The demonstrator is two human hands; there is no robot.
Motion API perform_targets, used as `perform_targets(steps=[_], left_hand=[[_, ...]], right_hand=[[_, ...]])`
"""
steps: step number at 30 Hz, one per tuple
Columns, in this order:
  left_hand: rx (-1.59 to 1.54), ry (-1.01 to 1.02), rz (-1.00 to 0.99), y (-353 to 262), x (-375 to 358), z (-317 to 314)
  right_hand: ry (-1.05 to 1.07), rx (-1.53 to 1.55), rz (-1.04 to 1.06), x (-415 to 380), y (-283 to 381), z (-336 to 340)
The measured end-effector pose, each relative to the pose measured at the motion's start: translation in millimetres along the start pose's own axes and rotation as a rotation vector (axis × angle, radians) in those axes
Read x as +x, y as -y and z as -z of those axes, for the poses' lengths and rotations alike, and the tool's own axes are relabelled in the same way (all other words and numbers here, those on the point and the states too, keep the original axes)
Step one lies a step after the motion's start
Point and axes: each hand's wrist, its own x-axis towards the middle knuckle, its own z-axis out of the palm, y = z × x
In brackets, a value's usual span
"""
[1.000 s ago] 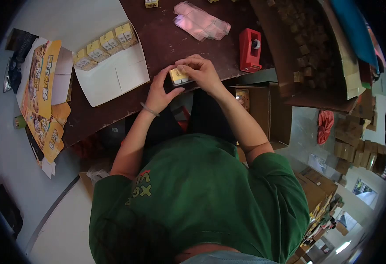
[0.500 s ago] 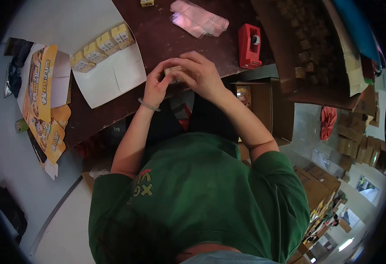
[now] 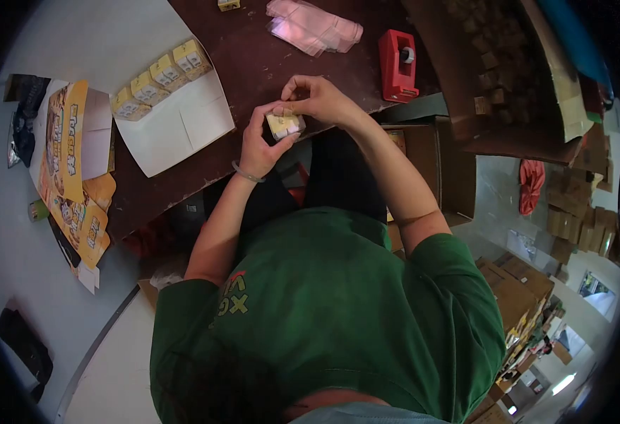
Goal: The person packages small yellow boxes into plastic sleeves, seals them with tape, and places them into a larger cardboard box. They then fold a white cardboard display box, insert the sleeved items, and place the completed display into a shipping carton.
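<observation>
My left hand (image 3: pixel 259 147) grips a small yellow-and-white box (image 3: pixel 286 126) between thumb and fingers, above the table's front edge. My right hand (image 3: pixel 324 101) is at the box's far edge, its thumb and bent fingers pinched against it. Whether those fingertips also hold a film or flap I cannot make out. To the left, a row of several similar small boxes (image 3: pixel 162 76) stands in an open white carton tray (image 3: pixel 183 134).
Pink clear plastic sleeves (image 3: pixel 313 28) and a red tape dispenser (image 3: pixel 399 67) lie on the dark table (image 3: pixel 253 56). A large carton of small brown boxes (image 3: pixel 497 78) stands at right. Printed yellow cardboard (image 3: pixel 70 162) lies left. An open carton (image 3: pixel 455 169) sits below the table edge.
The small box has come into clearer view, its printed face showing. My right hand has shifted up and its fingers have moved to the box's far edge; my left hand now supports it.
</observation>
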Motion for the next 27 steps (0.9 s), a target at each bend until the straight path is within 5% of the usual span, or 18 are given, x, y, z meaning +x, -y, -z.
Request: perform_targets(steps=[3, 4, 5, 9, 10, 13, 17, 20, 21, 25, 27], left_hand=[[0.152, -0.212, -0.157, -0.2, -0.8, -25.5], [0.252, -0.313, -0.290, -3.2, 0.7, -36.9], [0.166, -0.323, -0.223, 11.6, -3.7, -47.0], [-0.137, -0.110, -0.084, -3.6, -11.6, -48.5], [-0.279, -0.063, -0.014, -5.4, -7.2, -37.5], [-0.060, -0.022, -0.055, -39.6, 40.0, -36.1], [-0.019, 0.452, 0.080, -21.3, 98.9, -24.6], [0.095, 0.548, 0.118, -19.1, 104.8, -21.3], [0.062, 0.521, 0.070, -25.5, 102.6, -30.2], [-0.171, 0.433, 0.054, -9.3, 102.6, -104.9], [-0.235, 0.469, -0.130, -8.7, 109.7, -139.7]], right_hand=[[-0.403, -0.478, 0.098, -32.1, 29.1, -15.1], [-0.430, -0.533, 0.146, -46.0, 34.3, -28.8], [-0.455, -0.586, 0.187, -56.8, 37.3, -42.1], [-0.446, -0.678, 0.364, -53.9, 21.7, -22.7], [-0.319, -0.619, 0.392, -53.5, 19.7, -6.8], [-0.020, -0.401, 0.537, -46.4, 19.1, 23.3], [-0.397, -0.669, 0.667, -63.8, 16.8, 55.8], [-0.973, -0.449, 0.200, -92.7, -22.5, 111.7], [-0.966, -0.492, 0.053, -98.0, -38.7, 129.1], [-0.798, -0.111, 0.046, -93.1, -74.6, 140.6], [-0.767, 0.028, 0.036, -91.0, -76.9, 144.1]])
